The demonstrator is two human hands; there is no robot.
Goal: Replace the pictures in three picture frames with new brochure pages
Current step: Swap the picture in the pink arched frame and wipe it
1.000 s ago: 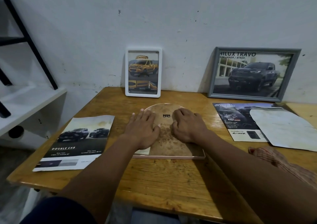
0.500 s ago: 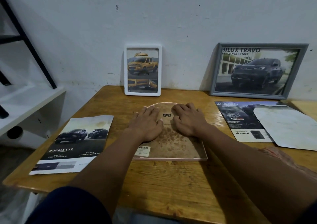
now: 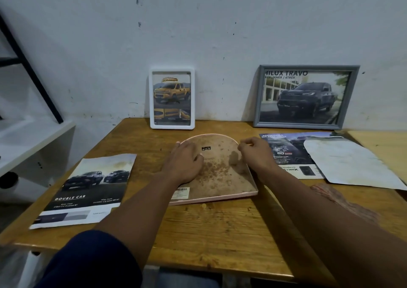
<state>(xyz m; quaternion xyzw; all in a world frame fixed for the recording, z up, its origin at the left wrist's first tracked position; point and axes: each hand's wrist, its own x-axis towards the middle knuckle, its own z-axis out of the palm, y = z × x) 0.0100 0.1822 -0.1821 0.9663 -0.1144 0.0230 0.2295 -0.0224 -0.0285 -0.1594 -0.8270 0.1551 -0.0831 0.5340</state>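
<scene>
Arched frame (image 3: 220, 177) lies face-down mid-table (image 3: 220, 232), long axis pointing away. Left hand (image 3: 187, 162) flat on its backing, fingers straight. Right hand (image 3: 253, 153) curled at the right rim, nearest that edge; pinching a tab or not, cannot tell. Behind, 2 lean upright: white frame (image 3: 172, 126), grey frame (image 3: 297, 124).

arched frame (image 3: 220, 175): face down mid-way on wooden table (image 3: 220, 232); stained backing up; black hanger near top; barcode sticker at near-left corner
left hand (image 3: 187, 162): flat on backing, left side; fingers straight
right hand (image 3: 255, 153): at frame's right rim; fingers curled; grip unclear
white frame (image 3: 171, 99): upright against wall; yellow pickup picture
grey frame (image 3: 306, 96): leaning on wall, right; dark pickup, "HILUX TRAVO"
brochure page (image 3: 88, 188): "DOUBLE CAB"; flat, left of arched frame
second brochure page (image 3: 284, 151): right of arched frame; pale sheet (image 3: 348, 162) overlaps its right part
</scene>
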